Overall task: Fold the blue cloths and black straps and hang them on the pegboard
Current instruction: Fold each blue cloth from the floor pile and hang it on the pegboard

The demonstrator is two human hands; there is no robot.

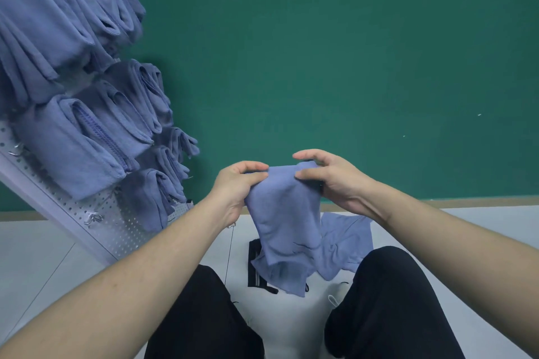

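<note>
A blue cloth (284,221) hangs in front of me, folded over at its top edge. My left hand (236,186) pinches its top left corner and my right hand (329,176) grips its top right corner. Its lower end dangles above a black strap (255,268) with white stripes that lies on the floor. Another blue cloth (347,242) lies on the floor behind the held one. The white pegboard (116,224) leans at the left, with several folded blue cloths (67,143) hanging on its hooks.
A green wall (350,52) fills the background above a brown skirting strip. My legs in black trousers (388,309) frame the pale floor below. Bare metal hooks (93,217) stick out low on the pegboard.
</note>
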